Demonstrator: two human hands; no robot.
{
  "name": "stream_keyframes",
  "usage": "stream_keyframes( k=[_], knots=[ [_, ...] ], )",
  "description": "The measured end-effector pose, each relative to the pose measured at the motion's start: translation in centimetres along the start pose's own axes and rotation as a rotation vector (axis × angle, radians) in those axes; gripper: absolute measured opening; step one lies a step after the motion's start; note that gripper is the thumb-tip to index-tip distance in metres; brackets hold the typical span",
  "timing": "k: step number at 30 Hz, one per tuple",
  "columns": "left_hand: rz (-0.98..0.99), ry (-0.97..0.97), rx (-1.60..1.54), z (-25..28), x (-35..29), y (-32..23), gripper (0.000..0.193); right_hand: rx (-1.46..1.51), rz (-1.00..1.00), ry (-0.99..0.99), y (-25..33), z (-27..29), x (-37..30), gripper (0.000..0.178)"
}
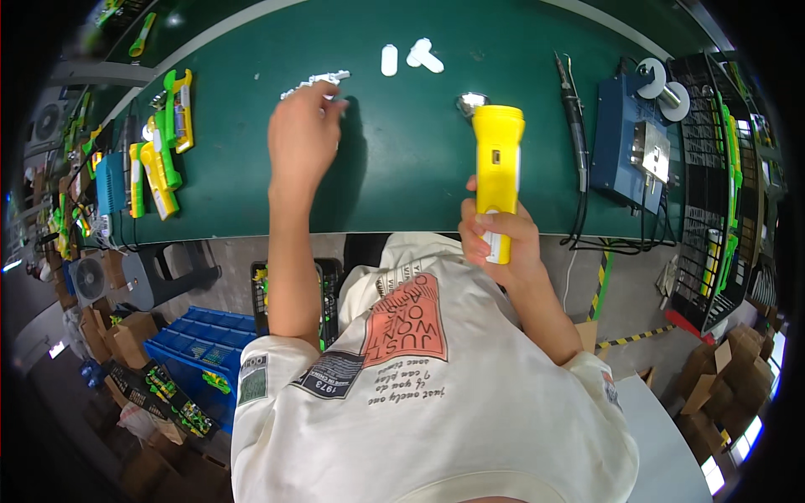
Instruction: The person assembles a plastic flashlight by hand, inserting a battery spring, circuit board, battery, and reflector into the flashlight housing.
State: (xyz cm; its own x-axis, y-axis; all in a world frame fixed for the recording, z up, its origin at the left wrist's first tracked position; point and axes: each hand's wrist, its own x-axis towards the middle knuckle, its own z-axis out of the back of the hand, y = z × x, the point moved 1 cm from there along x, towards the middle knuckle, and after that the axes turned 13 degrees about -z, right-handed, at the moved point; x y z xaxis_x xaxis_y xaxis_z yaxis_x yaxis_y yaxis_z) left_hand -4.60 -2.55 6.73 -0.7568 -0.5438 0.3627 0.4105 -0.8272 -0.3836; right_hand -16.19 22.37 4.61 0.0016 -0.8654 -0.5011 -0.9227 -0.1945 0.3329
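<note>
My right hand is wrapped round the lower body of a yellow flashlight, held upright with its wide head away from me. A small slot shows on its face. Just behind the head, a shiny round reflector lies on the green table. My left hand reaches over a little pile of small white parts; its fingers are curled, and what they pinch, if anything, is hidden. Farther back lie a single white oval piece and a few overlapping white oval pieces.
Several yellow and green flashlight bodies lie at the table's left side. On the right are a soldering iron, its blue station with a wire spool, and a black wire rack. Blue crates stand below the table.
</note>
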Motion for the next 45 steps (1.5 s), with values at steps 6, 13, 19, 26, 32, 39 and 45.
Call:
stream_keyframes(
  k=[6, 13, 19, 26, 32, 39, 45],
  knots=[
    [-0.050, 0.026, 0.011, 0.6, 3.2, 3.7, 0.011, 0.015, 0.069, -0.009, 0.7, 0.8, 0.1, 0.042],
    [0.011, 0.132, 0.017, -1.3, 3.4, 2.4, 0.012, 0.052, 0.043, -0.034, 0.7, 1.0, 0.1, 0.045],
    [0.216, 0.289, -0.027, -0.5, 5.1, 3.2, 0.017, 0.054, 0.055, -0.018, 1.1, 0.8, -0.3, 0.043],
    [0.101, 0.292, 0.088, 0.5, 5.4, 3.2, 0.014, 0.063, 0.063, 0.008, 1.0, 0.6, -0.5, 0.043],
    [0.116, 0.119, -0.715, 1.5, 3.3, -2.5, 0.013, 0.033, 0.061, 0.018, 0.8, 0.8, -0.2, 0.042],
    [0.165, 0.252, -1.256, -2.1, 0.2, -8.0, 0.015, 0.022, 0.066, 0.035, 0.9, 0.1, 0.2, 0.045],
    [0.143, 0.150, -1.400, -1.9, -1.1, -10.2, 0.011, 0.002, 0.054, 0.039, 1.0, -0.5, 0.4, 0.046]
  ],
)
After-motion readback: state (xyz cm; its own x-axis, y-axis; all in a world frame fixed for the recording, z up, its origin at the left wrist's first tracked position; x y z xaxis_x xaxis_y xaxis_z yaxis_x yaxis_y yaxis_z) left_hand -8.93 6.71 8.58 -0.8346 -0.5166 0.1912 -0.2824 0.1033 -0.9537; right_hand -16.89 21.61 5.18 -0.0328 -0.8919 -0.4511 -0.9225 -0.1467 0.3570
